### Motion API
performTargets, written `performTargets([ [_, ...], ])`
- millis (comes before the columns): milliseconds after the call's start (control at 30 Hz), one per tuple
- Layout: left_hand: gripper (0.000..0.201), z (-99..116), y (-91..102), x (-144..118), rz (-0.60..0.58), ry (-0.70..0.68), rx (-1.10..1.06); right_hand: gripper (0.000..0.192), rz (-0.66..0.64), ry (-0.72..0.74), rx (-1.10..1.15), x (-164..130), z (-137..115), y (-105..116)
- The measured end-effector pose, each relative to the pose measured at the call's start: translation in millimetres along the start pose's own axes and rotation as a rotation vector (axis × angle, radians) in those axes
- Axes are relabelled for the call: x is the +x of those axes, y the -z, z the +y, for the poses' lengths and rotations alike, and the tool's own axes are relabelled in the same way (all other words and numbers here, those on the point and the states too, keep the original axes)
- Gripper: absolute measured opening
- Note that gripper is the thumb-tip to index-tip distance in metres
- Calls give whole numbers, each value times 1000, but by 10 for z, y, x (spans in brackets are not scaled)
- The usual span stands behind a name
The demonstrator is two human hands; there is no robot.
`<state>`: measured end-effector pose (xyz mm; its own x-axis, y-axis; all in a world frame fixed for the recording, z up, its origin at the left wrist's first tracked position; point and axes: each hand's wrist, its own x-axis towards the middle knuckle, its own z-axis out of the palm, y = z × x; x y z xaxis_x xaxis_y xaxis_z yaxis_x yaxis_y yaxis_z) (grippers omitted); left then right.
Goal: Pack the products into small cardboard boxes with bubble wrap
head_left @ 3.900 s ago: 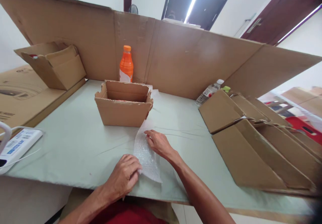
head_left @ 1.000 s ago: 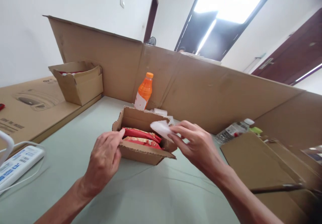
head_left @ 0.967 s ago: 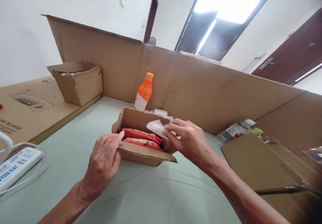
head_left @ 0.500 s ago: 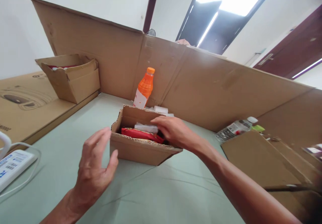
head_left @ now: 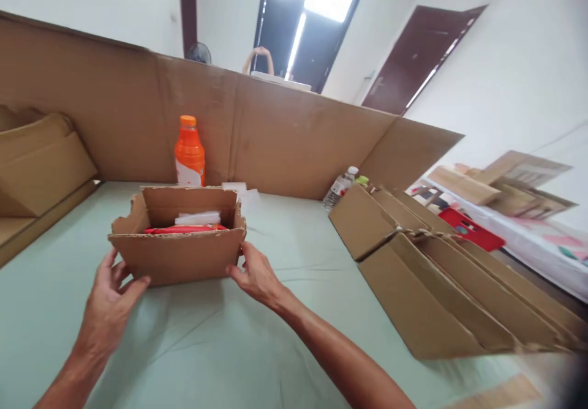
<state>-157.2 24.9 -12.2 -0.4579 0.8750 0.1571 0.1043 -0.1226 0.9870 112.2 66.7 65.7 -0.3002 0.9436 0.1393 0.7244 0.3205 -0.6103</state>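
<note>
— While you look down at the pale green table (head_left: 294, 311), where does the open cardboard box (head_left: 177, 256) sit against your hands?

— Squarely between them, its long side running left to right across you. Your left hand (head_left: 108, 299) cups the near left corner, fingers spread, touching rather than clamped. Your right hand (head_left: 255, 274) presses the near right corner, thumb on the front wall.

— Which is nearer?

— Neither; both meet the box (the right wraps a bit further round its end). Nothing is pinched shut.

— And inside?

— Red packets (head_left: 184, 229) lie flat along the same axis, a folded white wrap (head_left: 197, 218) on top. An orange bottle (head_left: 189, 152) stands just behind.
</note>
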Motion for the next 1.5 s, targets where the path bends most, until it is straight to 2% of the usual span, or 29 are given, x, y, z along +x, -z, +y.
performTargets([
  [100,70,75,-376,-159,-154,-37,-6,30,182,-31,-58,-449,165,283],
  [200,77,162,-958,-372,-364,11,-41,26,305,-105,-76,-1181,603,506],
  [300,81,226,-1621,-456,-549,60,-113,37,425,-212,-93,-1886,1068,535],
  [367,78,240,-2019,-459,-585,59,-114,48,460,-245,-52,-2200,1261,478],
  [433,76,223,-2336,-462,-559,58,-80,54,455,-261,10,-2332,1349,425],
  [567,78,123,-2707,-560,-534,69,-27,57,449,-288,122,-2199,1397,440],
  [667,81,68,-2896,-681,-606,62,-64,60,416,-267,182,-1993,1495,525],
  [800,89,80,-3261,-748,-723,41,-141,66,391,-260,187,-1709,1782,681],
  [1000,93,84,-3851,-594,-863,24,-186,64,391,-355,112,-1400,2238,873],
  [1200,95,23,-4258,-408,-922,30,-184,64,395,-345,211,-1371,2421,869],
  [1300,95,8,-4411,-363,-945,26,-171,66,409,-351,300,-1373,2420,897],
  [1367,94,-13,-4447,-393,-954,15,-151,66,425,-350,336,-1371,2420,916],
  [1433,92,-51,-4392,-496,-961,-11,-117,66,448,-339,349,-1366,2444,923],
  [1500,91,-92,-4227,-673,-970,-63,-68,67,481,-328,364,-1357,2495,926],
])
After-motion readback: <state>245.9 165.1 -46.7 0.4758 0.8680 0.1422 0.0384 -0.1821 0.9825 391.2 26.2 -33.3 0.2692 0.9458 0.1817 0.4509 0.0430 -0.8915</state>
